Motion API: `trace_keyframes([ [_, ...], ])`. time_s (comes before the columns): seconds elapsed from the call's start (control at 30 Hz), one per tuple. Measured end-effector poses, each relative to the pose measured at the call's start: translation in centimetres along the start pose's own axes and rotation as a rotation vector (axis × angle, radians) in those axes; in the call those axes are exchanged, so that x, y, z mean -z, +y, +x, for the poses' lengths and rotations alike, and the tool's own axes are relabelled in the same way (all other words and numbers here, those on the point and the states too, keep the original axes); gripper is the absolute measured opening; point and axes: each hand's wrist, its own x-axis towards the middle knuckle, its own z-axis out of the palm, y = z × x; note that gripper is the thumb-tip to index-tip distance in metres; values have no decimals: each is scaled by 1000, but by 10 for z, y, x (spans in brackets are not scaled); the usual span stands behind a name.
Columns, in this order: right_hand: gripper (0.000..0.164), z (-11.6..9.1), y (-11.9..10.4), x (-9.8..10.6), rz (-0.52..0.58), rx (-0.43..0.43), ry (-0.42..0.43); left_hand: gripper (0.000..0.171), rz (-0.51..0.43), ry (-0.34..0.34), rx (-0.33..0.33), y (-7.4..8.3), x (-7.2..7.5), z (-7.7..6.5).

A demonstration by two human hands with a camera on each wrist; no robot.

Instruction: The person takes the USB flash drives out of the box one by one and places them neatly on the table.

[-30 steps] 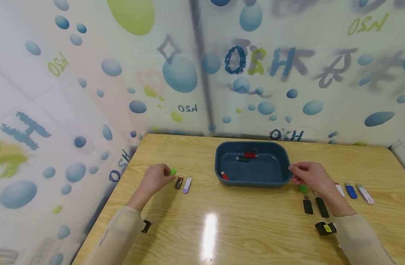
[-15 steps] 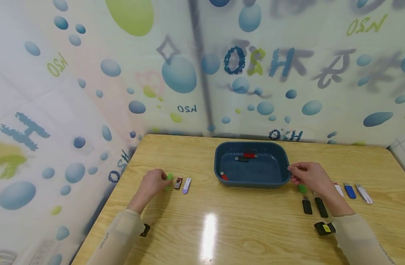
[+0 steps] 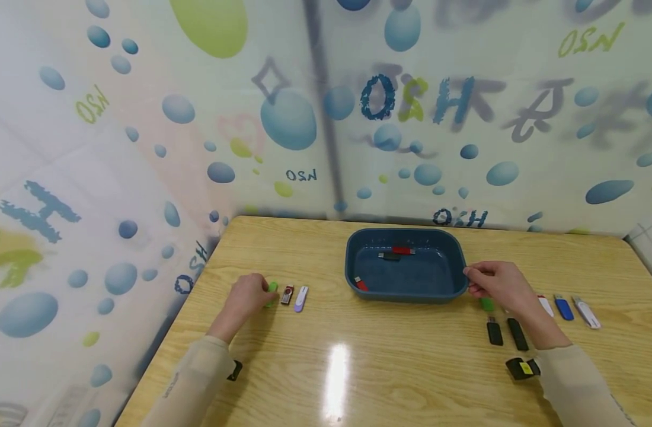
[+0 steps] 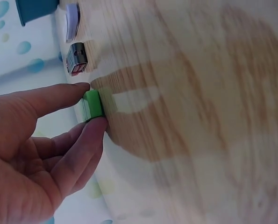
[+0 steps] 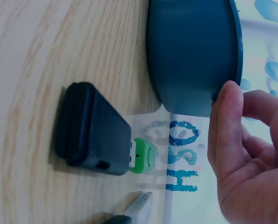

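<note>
At the left of the table, my left hand (image 3: pixel 247 298) holds a green USB stick (image 4: pixel 93 104) between thumb and fingers, low at the wood. Beside it lie a brown-and-silver USB stick (image 3: pixel 287 295) and a white-and-purple one (image 3: pixel 301 299). Across the table, my right hand (image 3: pixel 501 286) pinches the right rim of a dark blue plastic tub (image 3: pixel 406 298). Inside the tub are two red USB sticks, one at the back (image 3: pixel 403 250) and one at the front left (image 3: pixel 361 284), plus a black stick (image 3: pixel 389 256).
Near my right hand lie a green USB stick (image 3: pixel 486 304), two black ones, the left (image 3: pixel 495 332) and the right (image 3: pixel 517 334), a blue one (image 3: pixel 563 308) and a white one (image 3: pixel 586 312). Another white-and-red stick (image 3: pixel 545 305) is partly hidden. A printed cloth backs the table.
My left hand has come down and nearer with the green USB stick, now at the table left of the brown-and-silver one. My right hand has stayed at the tub's rim.
</note>
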Motion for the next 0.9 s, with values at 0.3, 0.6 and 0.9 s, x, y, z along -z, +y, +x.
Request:
trace_keyframes([
  [0.3,48,-1,1,0,12,-7,3,26,35,14,-17,4,-1,0],
  [0.6,48,-1,2,0,14,-11,1,26,9,-1,-26,2,-1,0],
  [0.9,49,0,1,0,8,-7,2,31,40,49,-50,11,9,1],
])
